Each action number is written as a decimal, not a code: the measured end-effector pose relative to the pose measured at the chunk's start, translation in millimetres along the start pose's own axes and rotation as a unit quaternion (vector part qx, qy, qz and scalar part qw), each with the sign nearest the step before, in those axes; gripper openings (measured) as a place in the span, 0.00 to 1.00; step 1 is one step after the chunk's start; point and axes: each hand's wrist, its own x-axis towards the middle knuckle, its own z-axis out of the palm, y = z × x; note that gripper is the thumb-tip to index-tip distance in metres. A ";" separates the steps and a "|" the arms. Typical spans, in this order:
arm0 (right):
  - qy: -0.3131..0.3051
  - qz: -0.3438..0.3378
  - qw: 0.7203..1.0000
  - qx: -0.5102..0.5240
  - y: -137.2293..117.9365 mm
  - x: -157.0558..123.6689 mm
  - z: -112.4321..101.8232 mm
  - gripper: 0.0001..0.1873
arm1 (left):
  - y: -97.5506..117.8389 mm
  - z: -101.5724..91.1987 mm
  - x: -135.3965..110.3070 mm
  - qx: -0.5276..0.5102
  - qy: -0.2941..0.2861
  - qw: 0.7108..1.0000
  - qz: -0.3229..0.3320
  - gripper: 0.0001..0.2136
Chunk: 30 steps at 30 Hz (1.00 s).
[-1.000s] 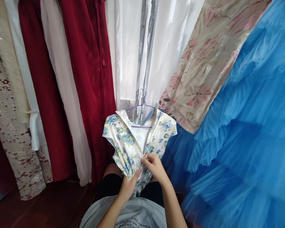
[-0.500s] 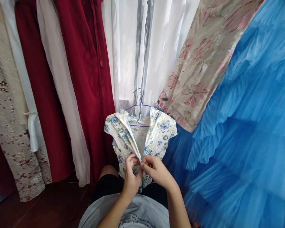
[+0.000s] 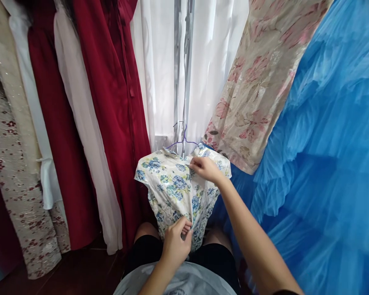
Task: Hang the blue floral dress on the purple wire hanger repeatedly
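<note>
Up from the middle of the bodice to the neckline: that is where the right hand [image 3: 206, 169] has gone since half a second ago, when both hands met low on the front of the floral garment [image 3: 169, 184]. Left hand [image 3: 176, 237] has slid a little nearer the wearer's lap. Between them the two front edges, which stood apart in a deep V, now lie together in one line, so the front appears to be closed nearly to the collar.

Both hands are closed to a pinch: the right seems to grip the top of the front edge, the left the same edge lower down, drawing the cloth fairly straight. The garment hangs on a purple hanger [image 3: 192, 142] in front of a metal stand [image 3: 187, 61], its near end reaching between the knees.

Less is clear at the fingertips. Whether the right hand has a zip pull or only fabric is too small to say for sure. The hanger's lower bar is covered by the cloth, and the left hand hides part of the closure. The garment's near end is lost in shadow, while the red dress [image 3: 110, 102] and blue tulle gown [image 3: 326, 143] are cut off by the frame.
</note>
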 end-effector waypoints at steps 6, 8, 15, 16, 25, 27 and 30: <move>0.039 -0.004 0.995 -0.095 5.2 52.0 -27.6 0.07 | -8.1 5.3 -7.4 0.034 -0.050 0.998 -0.007 0.05; 0.063 0.007 0.995 -0.083 3.8 50.4 -28.8 0.07 | -14.0 5.0 -8.9 0.036 -0.061 0.997 -0.007 0.06; 0.184 0.081 0.968 0.150 -13.6 24.4 -10.3 0.09 | 22.7 -42.5 81.5 0.001 0.002 0.994 0.107 0.11; 0.198 0.089 0.960 0.176 -16.3 22.2 -7.2 0.08 | 35.1 -53.1 104.6 -0.007 0.037 0.991 0.130 0.13; 0.227 0.129 0.902 0.345 -1.7 22.5 33.0 0.11 | 87.8 -83.7 221.1 0.070 0.056 0.960 0.264 0.08; 0.229 0.149 0.898 0.345 9.0 18.8 49.4 0.11 | 85.1 -87.6 225.2 0.062 0.094 0.962 0.250 0.09; 0.209 0.175 0.895 0.352 20.5 6.5 68.8 0.12 | 68.0 -110.2 238.5 -0.005 0.179 0.962 0.206 0.10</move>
